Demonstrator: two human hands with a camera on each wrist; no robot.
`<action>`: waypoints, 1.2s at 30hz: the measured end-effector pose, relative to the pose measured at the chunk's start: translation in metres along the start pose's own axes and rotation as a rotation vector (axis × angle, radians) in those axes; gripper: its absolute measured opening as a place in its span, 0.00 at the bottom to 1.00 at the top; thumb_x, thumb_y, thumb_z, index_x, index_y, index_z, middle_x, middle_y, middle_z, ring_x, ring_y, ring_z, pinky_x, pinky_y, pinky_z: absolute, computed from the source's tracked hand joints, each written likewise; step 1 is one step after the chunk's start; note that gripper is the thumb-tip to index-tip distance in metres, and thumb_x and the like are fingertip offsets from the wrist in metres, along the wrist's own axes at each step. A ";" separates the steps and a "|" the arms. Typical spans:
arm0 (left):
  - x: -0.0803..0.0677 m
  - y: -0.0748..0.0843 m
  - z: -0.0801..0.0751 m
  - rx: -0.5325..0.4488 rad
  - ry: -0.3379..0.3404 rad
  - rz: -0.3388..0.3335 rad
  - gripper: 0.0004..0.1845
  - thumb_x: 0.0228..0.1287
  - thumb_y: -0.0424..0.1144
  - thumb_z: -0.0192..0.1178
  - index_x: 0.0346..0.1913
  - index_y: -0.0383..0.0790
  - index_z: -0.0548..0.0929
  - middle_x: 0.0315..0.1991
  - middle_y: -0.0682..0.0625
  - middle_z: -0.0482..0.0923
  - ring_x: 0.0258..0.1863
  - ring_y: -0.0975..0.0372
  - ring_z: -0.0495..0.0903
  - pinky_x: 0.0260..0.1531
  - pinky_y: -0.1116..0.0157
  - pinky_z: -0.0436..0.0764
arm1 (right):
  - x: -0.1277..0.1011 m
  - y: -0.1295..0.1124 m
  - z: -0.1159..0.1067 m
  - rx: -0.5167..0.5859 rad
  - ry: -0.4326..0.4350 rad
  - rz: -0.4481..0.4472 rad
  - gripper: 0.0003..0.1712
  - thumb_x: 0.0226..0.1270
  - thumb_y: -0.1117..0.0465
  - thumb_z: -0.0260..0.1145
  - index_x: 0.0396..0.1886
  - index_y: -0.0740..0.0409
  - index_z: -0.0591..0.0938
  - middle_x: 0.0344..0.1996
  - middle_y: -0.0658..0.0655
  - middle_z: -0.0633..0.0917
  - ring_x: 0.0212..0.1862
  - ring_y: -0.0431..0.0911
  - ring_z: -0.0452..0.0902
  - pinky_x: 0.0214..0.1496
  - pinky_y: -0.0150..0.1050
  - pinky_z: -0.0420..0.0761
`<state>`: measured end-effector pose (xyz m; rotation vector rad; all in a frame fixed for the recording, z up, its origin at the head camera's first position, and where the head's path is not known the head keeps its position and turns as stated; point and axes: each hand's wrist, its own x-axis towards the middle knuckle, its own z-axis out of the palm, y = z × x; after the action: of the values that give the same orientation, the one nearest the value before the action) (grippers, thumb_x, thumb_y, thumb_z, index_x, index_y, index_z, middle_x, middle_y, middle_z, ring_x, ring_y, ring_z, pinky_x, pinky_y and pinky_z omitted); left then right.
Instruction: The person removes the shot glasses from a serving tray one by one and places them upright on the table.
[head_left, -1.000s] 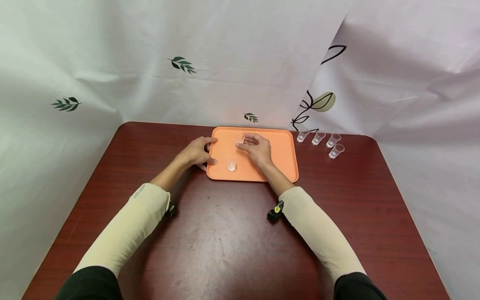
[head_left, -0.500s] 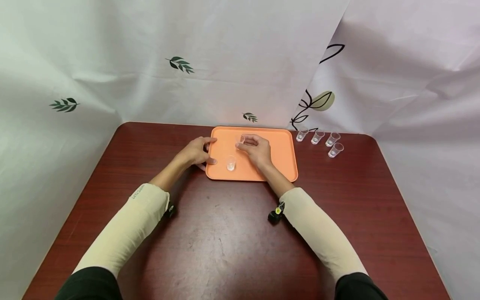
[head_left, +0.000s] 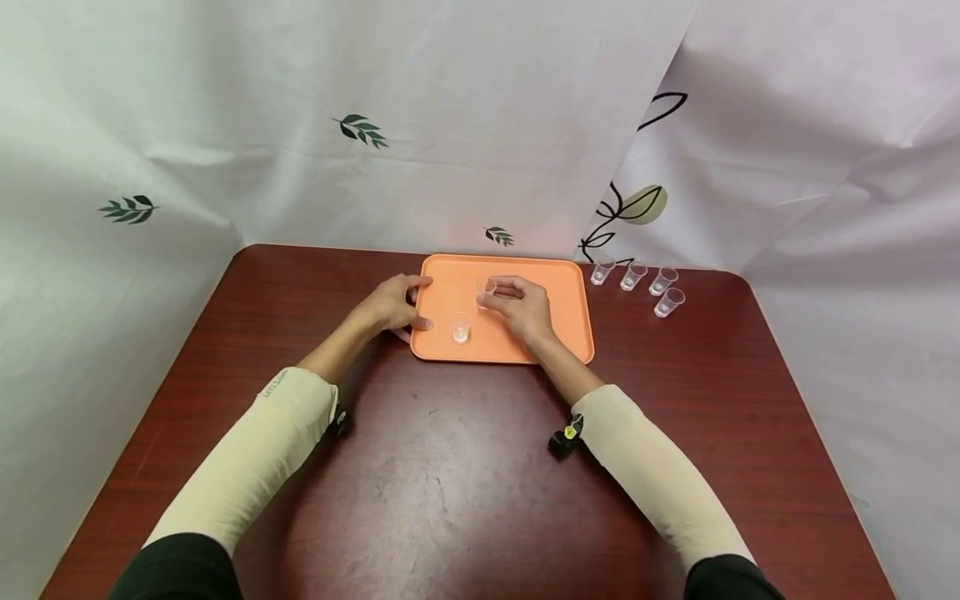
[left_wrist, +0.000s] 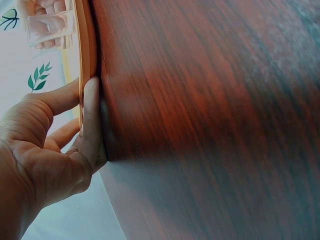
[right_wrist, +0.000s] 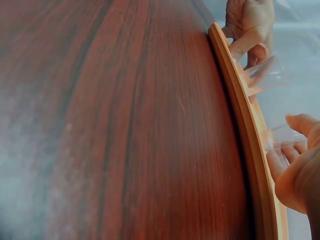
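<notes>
An orange tray point(head_left: 570, 321) lies near the table's far edge. My left hand point(head_left: 393, 304) grips its left end; in the left wrist view, fingers of my left hand point(left_wrist: 55, 155) lie on both sides of the rim. My right hand point(head_left: 525, 308) is over the tray and holds a small clear plastic cup point(head_left: 486, 292) between thumb and fingers. Another clear cup point(head_left: 461, 328) stands upright on the tray, near its front left. In the right wrist view, my right hand point(right_wrist: 300, 167) is around the held cup point(right_wrist: 282, 136), with the standing cup point(right_wrist: 265, 75) beyond it.
Several more clear cups point(head_left: 633, 275) stand on the dark wooden table point(head_left: 420, 467), right of the tray at the back. A white patterned curtain point(head_left: 450, 125) hangs right behind the table. Small black devices point(head_left: 562, 442) sit at both wrists.
My right hand, with the cup, has moved slightly toward me and to the right over the tray. My left hand keeps its grip on the tray.
</notes>
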<state>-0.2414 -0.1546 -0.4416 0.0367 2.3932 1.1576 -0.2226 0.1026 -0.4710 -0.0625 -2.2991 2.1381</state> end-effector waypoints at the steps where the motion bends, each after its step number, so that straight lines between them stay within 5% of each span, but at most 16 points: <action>1: 0.000 0.000 0.000 0.000 0.000 0.001 0.52 0.66 0.24 0.79 0.90 0.45 0.67 0.69 0.35 0.62 0.35 0.55 0.86 0.29 0.59 0.98 | -0.001 -0.001 -0.001 -0.002 -0.002 -0.004 0.22 0.66 0.69 0.84 0.59 0.67 0.92 0.55 0.68 0.94 0.52 0.43 0.91 0.55 0.29 0.95; 17: -0.001 0.002 0.000 0.011 -0.009 0.002 0.51 0.67 0.25 0.78 0.90 0.45 0.66 0.66 0.36 0.63 0.33 0.56 0.86 0.29 0.60 0.97 | -0.012 -0.003 -0.027 0.029 0.004 -0.014 0.23 0.66 0.69 0.84 0.60 0.69 0.91 0.51 0.64 0.95 0.46 0.34 0.91 0.53 0.27 0.94; 27: 0.001 0.000 0.000 0.016 0.000 0.005 0.52 0.66 0.24 0.79 0.90 0.44 0.66 0.68 0.35 0.63 0.34 0.56 0.85 0.28 0.60 0.97 | -0.016 -0.002 -0.049 0.065 0.028 0.003 0.25 0.67 0.70 0.83 0.62 0.71 0.90 0.40 0.41 0.93 0.46 0.32 0.91 0.51 0.25 0.94; 36: 0.001 0.001 0.000 0.016 -0.004 0.001 0.52 0.66 0.24 0.79 0.90 0.44 0.66 0.68 0.36 0.63 0.34 0.55 0.85 0.28 0.60 0.97 | -0.021 0.000 -0.066 0.079 0.048 0.021 0.25 0.66 0.68 0.84 0.61 0.71 0.90 0.39 0.41 0.94 0.45 0.33 0.92 0.51 0.26 0.94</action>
<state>-0.2428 -0.1537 -0.4416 0.0452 2.3994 1.1382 -0.1993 0.1681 -0.4656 -0.1366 -2.1951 2.2096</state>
